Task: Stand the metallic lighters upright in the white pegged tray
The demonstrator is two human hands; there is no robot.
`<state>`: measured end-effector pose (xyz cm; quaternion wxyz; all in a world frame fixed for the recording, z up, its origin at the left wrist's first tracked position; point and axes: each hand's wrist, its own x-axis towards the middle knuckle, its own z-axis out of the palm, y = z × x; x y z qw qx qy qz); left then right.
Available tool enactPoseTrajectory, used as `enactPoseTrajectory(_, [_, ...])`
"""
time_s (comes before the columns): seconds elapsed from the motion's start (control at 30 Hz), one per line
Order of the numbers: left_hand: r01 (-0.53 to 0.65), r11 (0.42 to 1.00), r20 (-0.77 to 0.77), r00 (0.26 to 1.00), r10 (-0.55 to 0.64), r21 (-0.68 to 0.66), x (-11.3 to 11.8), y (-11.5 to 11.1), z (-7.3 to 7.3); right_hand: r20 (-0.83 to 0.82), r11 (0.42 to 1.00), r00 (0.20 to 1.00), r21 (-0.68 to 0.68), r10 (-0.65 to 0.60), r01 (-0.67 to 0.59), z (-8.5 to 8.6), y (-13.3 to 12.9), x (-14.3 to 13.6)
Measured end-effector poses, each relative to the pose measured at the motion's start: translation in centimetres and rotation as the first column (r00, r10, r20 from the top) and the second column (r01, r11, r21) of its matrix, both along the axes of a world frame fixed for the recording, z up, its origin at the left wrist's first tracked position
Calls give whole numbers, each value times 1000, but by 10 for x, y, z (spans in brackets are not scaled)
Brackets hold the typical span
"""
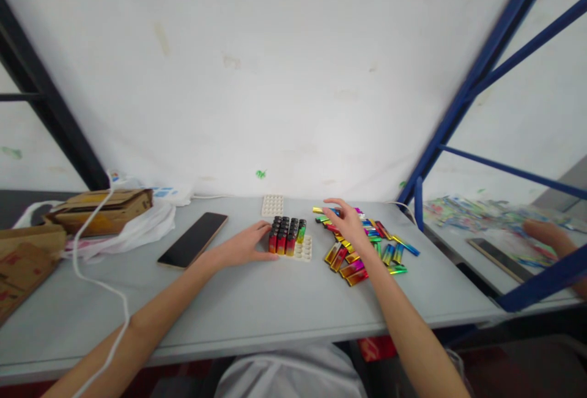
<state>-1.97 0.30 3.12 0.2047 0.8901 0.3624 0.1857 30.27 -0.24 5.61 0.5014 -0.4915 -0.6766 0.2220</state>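
Shiny red-and-yellow and green tubes with black tops [282,236], battery-like in shape, stand upright in close rows in a white tray [303,251] with round hollows. Bare hollows show along the tray's right side. My left hand [250,242] is curved around the tray's left side, thumb at the front and fingers behind, gripping it at the edge. My right hand [346,224] hovers over a loose heap of similar metallic tubes [353,263], its thumb and forefinger apart close to a gold tube [317,210]. The fingers hide part of the heap.
A second white tray [273,205] lies near the wall. A black phone [195,240] lies left of my left hand. Cardboard boxes [107,210], plastic bags [147,227] and a white cable [103,285] occupy the left. A blue metal frame [454,123] borders the right; another person's hand [545,233] appears beyond it.
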Motion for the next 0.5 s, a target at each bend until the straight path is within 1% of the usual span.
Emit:
enactPoseTrajectory(0.07, [3,1000,10,1000,-3,5,0,0,0,-150,998,989,-66,9,-19,-4,2,-7])
enactPoseTrajectory(0.13, [0,1000,10,1000,0,-1,0,-1,1,-249,991,967,-106,56,-85,-8,3,-13])
enactPoseTrajectory(0.23, [-1,1000,-7,1000,1,-11,1,-3,3,-361,966,913,-102,188,-239,-11,0,-23])
enactPoseTrajectory(0.3, [-6,1000,-15,1000,5,-20,1,-3,4,-433,933,857,-91,278,-349,-10,-4,-30])
enactPoseTrajectory(0.33, [-9,1000,-18,1000,8,-27,1,-4,4,-467,918,831,-94,302,-386,-9,-6,-32])
enactPoseTrajectory(0.4, [-17,999,-20,1000,16,-38,2,-4,4,-519,900,802,-129,296,-416,-8,-8,-37])
enactPoseTrajectory(0.5, [-19,999,-19,1000,19,-32,2,-4,4,-558,903,809,-228,185,-365,-7,-10,-42])
